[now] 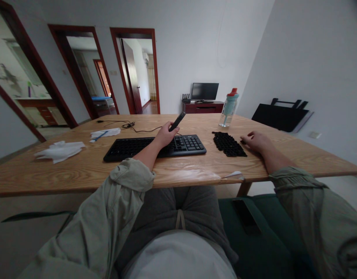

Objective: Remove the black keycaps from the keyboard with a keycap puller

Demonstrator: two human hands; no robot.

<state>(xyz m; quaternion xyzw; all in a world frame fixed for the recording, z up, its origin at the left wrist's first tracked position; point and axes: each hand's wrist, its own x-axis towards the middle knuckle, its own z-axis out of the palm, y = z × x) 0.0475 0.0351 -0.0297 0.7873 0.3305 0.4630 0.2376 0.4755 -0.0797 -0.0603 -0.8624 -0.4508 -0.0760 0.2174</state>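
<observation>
My left hand is closed around a slim black phone-like device, held tilted above the keyboard. Beneath that hand and forearm lies a black keyboard, partly covered by them; its cable runs off to the left. To the right of the keyboard, many loose black keycaps are spread in a dense patch on the table. Just right of this patch my right hand rests low over the wood, its fingertips pinched on a small dark piece that looks like a keycap.
On the wooden table, crumpled white tissues and a blue-and-white brush-like stick lie left. A water bottle stands at the back right. A dark phone lies on the green seat beside my leg.
</observation>
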